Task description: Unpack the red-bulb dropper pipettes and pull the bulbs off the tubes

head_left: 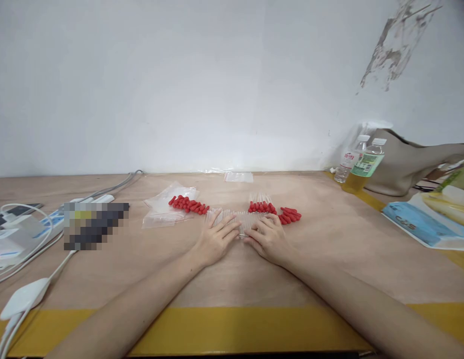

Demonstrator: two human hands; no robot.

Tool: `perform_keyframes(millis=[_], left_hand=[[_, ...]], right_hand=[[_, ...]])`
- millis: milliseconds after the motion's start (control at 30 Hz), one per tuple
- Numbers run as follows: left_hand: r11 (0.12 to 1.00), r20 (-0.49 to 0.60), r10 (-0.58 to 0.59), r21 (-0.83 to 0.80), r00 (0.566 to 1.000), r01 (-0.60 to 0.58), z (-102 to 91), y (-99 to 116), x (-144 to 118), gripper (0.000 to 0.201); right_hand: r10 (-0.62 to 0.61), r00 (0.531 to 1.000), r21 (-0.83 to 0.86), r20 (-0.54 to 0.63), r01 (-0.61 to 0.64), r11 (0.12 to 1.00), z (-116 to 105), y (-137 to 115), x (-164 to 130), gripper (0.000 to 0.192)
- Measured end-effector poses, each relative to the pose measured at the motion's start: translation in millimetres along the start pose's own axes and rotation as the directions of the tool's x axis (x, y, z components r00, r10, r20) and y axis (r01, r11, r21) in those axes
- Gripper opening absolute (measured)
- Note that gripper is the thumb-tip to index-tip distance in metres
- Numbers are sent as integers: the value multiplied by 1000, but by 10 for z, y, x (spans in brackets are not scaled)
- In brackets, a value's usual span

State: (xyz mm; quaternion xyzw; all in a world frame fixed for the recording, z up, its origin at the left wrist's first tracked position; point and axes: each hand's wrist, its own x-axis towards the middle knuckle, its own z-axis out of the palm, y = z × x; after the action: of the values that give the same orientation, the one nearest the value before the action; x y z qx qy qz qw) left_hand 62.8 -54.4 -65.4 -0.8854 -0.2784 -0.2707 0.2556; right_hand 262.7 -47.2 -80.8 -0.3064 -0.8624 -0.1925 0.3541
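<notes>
So I'm at a big wooden table with a yellow strip along the near edge, plain white wall behind. Off to my right there's a tan bag and two water bottles; to my left, a tangle of white cables.

Dead center, a row of clear plastic tubes lies side by side, the row running left to right, each tube pointing away from me. Both hands are on it: my left hand rests flat with fingers spread over the left end, my right hand loosely curled over the right end. Neither really grips anything, just pressing on top.

Just past the row, capped tubes. Loose red caps sit closer to my right hand; another pile of red caps on a plastic bag is near my left.
</notes>
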Motion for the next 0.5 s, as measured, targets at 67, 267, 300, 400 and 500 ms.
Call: perform_keyframes(millis=[67,267,300,400,500], left_hand=[[1000,11,-10,-9,1000,10,3,11,16,17],[1000,46,17,-25,999,-16,75,0,3,20],[999,55,25,-34,998,-23,84,-4,-3,20],[996,76,38,-78,996,-32,82,-3,-11,20],[991,69,28,-130,997,-19,46,-1,-20,20]], right_hand=[[-3,1000,9,-6,3,1000,16,2,6,14],[-96,995,102,-22,98,990,59,4,28,14],[-109,994,109,-5,109,988,59,5,25,14],[-130,991,97,14,128,987,57,7,0,15],[-159,987,81,1,159,984,55,30,-38,15]])
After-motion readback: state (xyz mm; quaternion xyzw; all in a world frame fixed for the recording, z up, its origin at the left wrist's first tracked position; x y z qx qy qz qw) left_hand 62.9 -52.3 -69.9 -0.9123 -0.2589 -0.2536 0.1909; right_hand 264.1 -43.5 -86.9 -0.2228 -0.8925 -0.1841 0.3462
